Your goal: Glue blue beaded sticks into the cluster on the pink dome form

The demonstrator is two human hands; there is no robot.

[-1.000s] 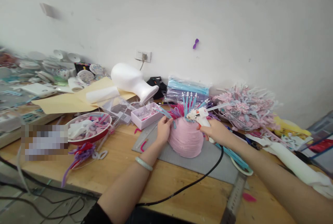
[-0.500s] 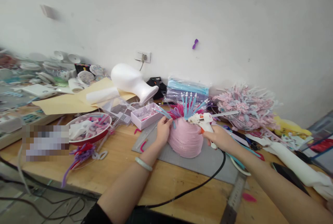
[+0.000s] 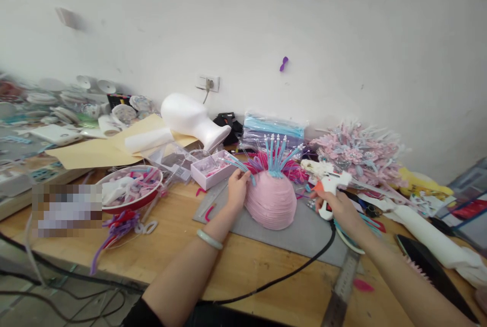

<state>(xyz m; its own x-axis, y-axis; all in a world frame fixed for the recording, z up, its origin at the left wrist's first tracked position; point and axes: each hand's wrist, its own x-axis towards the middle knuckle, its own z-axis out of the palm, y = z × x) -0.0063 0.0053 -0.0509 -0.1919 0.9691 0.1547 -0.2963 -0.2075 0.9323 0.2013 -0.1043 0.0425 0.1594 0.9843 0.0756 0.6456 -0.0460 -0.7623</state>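
A pink dome-shaped headpiece [image 3: 271, 201] with blue and magenta spikes on top stands on a grey mat [image 3: 304, 233]. My left hand [image 3: 238, 190] rests against its left side, fingers pinching a light blue strip [image 3: 239, 164]. My right hand [image 3: 338, 206] grips a white glue gun [image 3: 327, 181] to the right of the headpiece, its nozzle pointing left, clear of the dome. A black cord [image 3: 289, 271] runs from the gun across the wooden table.
A white foam head [image 3: 192, 118] lies at the back. A pink box [image 3: 212, 167], a red bowl of parts [image 3: 131, 187], and purple strips [image 3: 116, 225] sit left. Pink flower ornaments [image 3: 357, 152] and a black comb [image 3: 429, 271] lie right. A metal ruler [image 3: 342, 286] lies in front.
My right hand has pulled the glue gun away from the top of the headpiece, to the right. My left hand has stayed on the headpiece's left side.
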